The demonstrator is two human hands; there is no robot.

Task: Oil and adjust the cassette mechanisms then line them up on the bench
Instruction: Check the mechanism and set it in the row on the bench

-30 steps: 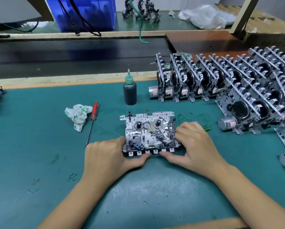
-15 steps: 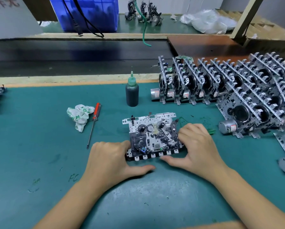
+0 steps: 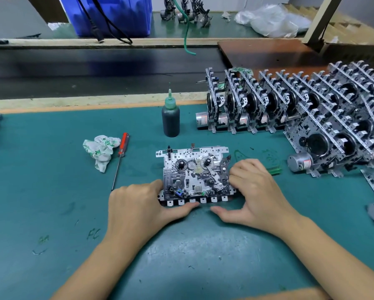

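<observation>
the flat silver metal cassette mechanism (image 3: pixel 192 174) lies face up on the teal bench mat (image 3: pixel 40 180); the left hand (image 3: pixel 138 204) grips its near-left corner, the right hand (image 3: pixel 255 191) curls over its right edge, likely steadying it for adjustment; the dark green-capped oil bottle (image 3: pixel 170 118) stands just behind.

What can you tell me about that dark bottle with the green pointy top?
The oil bottle is small, round, likely soft plastic, and dark with what it holds. Its green cap narrows to a thin needle tip. It stands upright on the green bench mat, behind the flat cassette mechanism. Nothing touches it.
</observation>
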